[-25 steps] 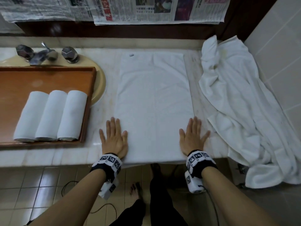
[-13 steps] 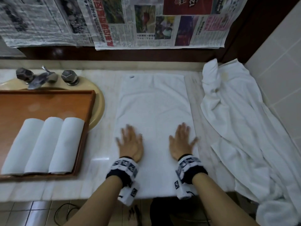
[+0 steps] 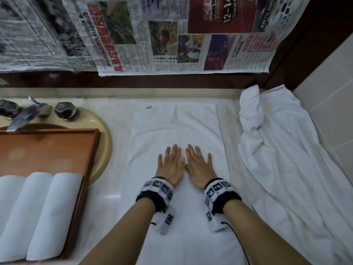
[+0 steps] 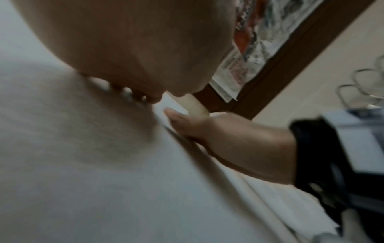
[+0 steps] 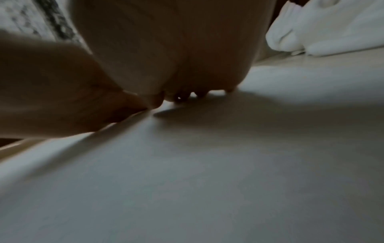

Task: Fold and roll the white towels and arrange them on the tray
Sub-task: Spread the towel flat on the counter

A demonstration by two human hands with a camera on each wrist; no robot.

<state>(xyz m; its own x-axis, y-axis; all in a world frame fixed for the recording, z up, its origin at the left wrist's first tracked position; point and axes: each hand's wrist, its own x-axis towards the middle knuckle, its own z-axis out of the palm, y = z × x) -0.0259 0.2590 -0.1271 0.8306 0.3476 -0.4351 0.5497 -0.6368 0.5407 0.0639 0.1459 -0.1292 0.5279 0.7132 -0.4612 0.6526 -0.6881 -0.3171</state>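
Fingers [image 3: 172, 152] on both hands are laid out straight and flat, holding nothing, just pressing palm-down on the folded white terry towel [image 3: 175, 131] spread on the pale marble counter [image 3: 114, 188]. Left hand [image 3: 171, 166] and right hand [image 3: 198, 167] sit side by side near the towel's middle, thumbs nearly touching.

Looks like the smoothing step before rolling. I'd sweep from under the fingertips out to both long edges, keep pressure even, and square the edges so the roll comes out tight.

Most of the towel runs ahead of the fingertips toward the wall, the rest back under the wrists. Left of the left hand's fingers: the brown wooden tray [image 3: 57, 150] with three rolled white towels [image 3: 38, 213]. Right of the right hand's fingers: a crumpled pile of white towels [image 3: 286, 159].
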